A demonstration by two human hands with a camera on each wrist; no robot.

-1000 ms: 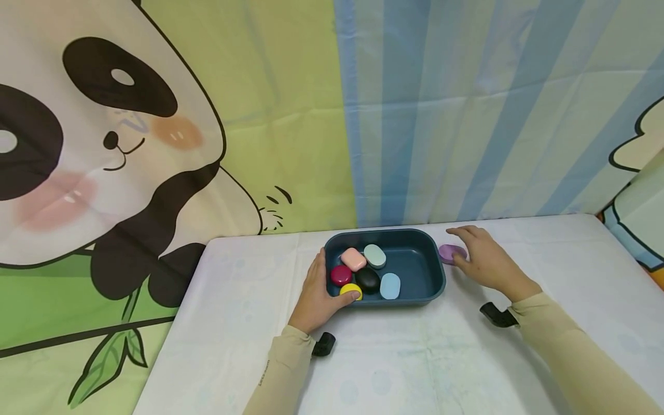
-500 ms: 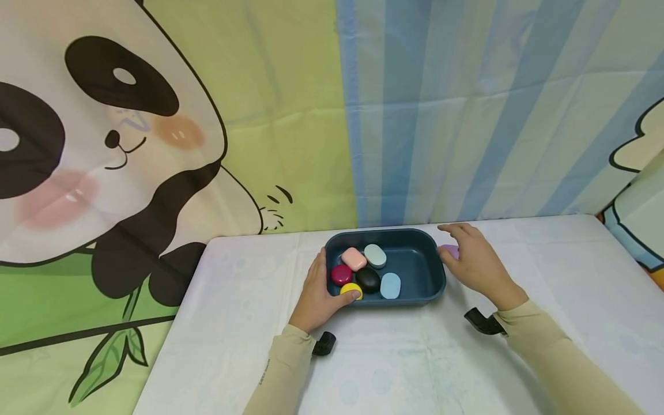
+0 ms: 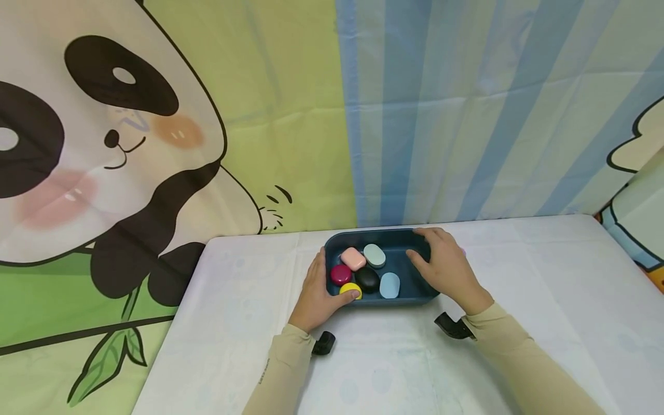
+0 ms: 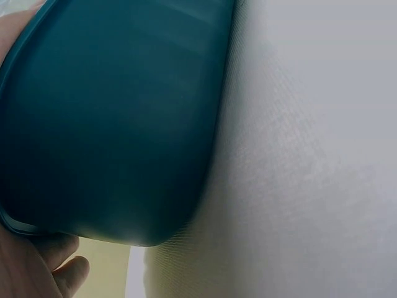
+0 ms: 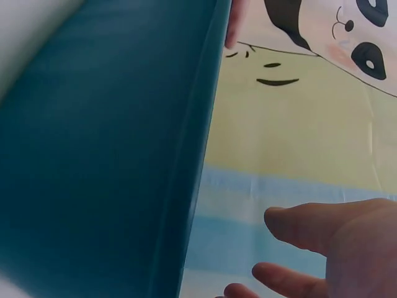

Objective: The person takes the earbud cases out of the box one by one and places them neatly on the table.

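Note:
In the head view, a dark blue rectangular tray (image 3: 407, 295) holds several smooth, rounded pieces: pink (image 3: 353, 259), pale green (image 3: 374, 256), crimson (image 3: 340, 275), black (image 3: 368, 279), yellow (image 3: 350, 290) and light blue (image 3: 389, 285). My left hand (image 3: 319, 294) grips the tray's left end, fingers along the outer wall, thumb over the near rim beside the yellow piece. My right hand (image 3: 444, 266) hovers over the tray's right end, thumb and fingers spread apart and holding nothing. A sliver of a purple piece (image 3: 464, 252) shows behind it; the rest is hidden.
A white cloth covers the table (image 3: 384, 369). Behind its far edge hangs a printed curtain (image 3: 290, 115) with a panda and blue stripes. Black camera mounts (image 3: 452, 326) stick out from both wrists.
My right hand has moved left, from beside the purple piece to over the tray's right end. The purple piece is now mostly covered from sight. My left hand and the tray have stayed put.

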